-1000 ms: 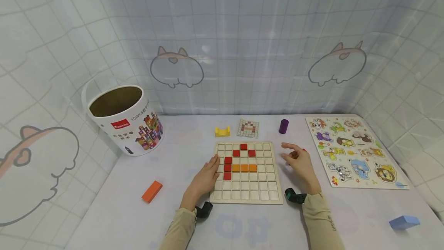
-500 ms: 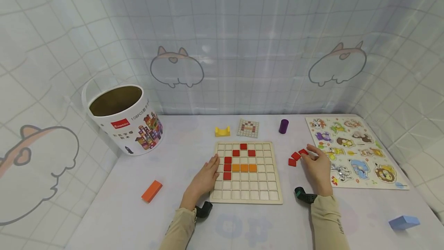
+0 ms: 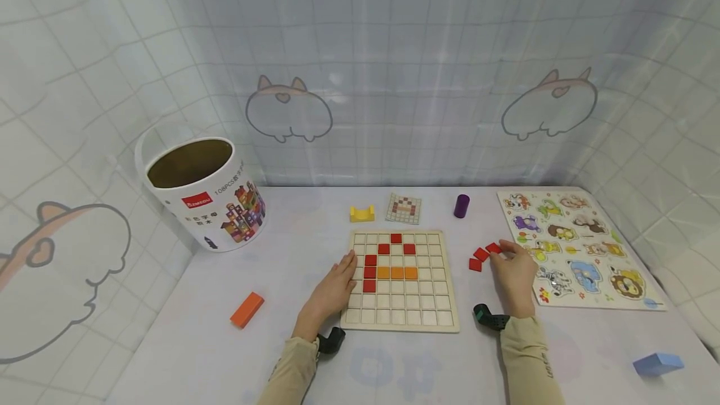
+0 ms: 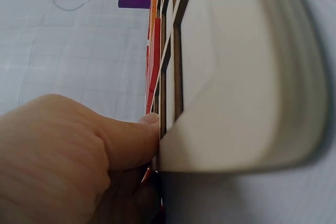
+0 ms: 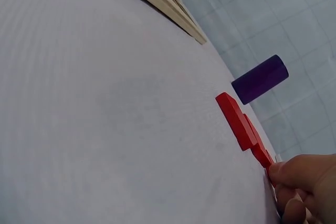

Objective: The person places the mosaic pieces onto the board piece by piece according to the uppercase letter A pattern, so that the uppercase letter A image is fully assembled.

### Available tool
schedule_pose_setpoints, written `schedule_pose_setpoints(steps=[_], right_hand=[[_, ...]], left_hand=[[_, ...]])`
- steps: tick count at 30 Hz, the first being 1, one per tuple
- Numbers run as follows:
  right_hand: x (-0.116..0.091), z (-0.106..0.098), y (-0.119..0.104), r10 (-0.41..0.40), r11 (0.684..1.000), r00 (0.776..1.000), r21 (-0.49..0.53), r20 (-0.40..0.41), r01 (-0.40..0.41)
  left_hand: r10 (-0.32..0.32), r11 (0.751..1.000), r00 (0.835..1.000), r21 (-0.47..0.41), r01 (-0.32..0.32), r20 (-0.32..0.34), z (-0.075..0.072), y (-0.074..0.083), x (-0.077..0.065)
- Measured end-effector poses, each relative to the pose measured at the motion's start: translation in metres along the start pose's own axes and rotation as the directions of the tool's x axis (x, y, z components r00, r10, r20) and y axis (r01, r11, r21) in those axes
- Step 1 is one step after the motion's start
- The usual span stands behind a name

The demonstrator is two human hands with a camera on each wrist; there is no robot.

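The wooden grid board (image 3: 397,319) lies in the middle of the table, with red tiles (image 3: 369,272) and a row of orange tiles (image 3: 397,273) in its cells. My left hand (image 3: 333,286) rests along its left edge, fingers extended; in the left wrist view the thumb (image 4: 131,137) is right at the board's rim. Right of the board lie loose red square tiles (image 3: 475,264). At the rightmost loose tile (image 3: 493,247), my right hand (image 3: 514,274) pinches with thumb and forefinger. Part of that tile is hidden by the fingertips in the right wrist view.
Behind the board are a yellow block (image 3: 362,214), a small pattern card (image 3: 403,209) and a purple cylinder (image 3: 461,206). An animal puzzle board (image 3: 596,261) lies right, near a blue block (image 3: 658,364). A white bucket (image 3: 197,205) and an orange block (image 3: 247,310) are left.
My right hand has moved right from beside the board to the loose red tiles, uncovering several of them, and its fingers have closed at the rightmost one. My left hand stays at the board's edge.
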State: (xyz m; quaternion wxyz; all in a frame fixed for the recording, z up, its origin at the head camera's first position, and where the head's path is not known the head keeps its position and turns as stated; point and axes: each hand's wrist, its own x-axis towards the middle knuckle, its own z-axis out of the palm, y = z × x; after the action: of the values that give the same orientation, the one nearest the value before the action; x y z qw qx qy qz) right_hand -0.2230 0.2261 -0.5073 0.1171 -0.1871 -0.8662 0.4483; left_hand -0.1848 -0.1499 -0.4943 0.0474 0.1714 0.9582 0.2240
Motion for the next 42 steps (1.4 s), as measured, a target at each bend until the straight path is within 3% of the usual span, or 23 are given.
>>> schedule_pose_setpoints(steps=[10, 21, 28, 35, 42], right_hand=[[0.001, 0.001, 0.001, -0.036, 0.999, 0.999, -0.03, -0.004, 0.036], [-0.003, -0.007, -0.012, -0.004, 0.999, 1.0, 0.047, 0.017, 0.003], [-0.006, -0.009, -0.031, -0.04, 0.996, 0.998, 0.079, 0.046, 0.037], [-0.012, 0.002, -0.045, -0.091, 0.992, 0.994, 0.098, 0.063, 0.085], [-0.018, 0.02, -0.05, -0.204, 0.975, 0.97, 0.114, 0.135, 0.189]], left_hand=[[0.012, 1.0, 1.0, 0.0, -0.012, -0.007, 0.0, -0.001, 0.001], [0.0, 1.0, 1.0, 0.007, 0.0, 0.002, 0.0, -0.002, 0.0], [0.004, 1.0, 1.0, 0.009, -0.004, -0.001, 0.001, -0.002, 0.0], [-0.003, 1.0, 1.0, 0.013, 0.003, 0.001, 0.001, -0.002, 0.001], [-0.009, 1.0, 1.0, -0.005, 0.009, 0.0, 0.001, -0.001, 0.0]])
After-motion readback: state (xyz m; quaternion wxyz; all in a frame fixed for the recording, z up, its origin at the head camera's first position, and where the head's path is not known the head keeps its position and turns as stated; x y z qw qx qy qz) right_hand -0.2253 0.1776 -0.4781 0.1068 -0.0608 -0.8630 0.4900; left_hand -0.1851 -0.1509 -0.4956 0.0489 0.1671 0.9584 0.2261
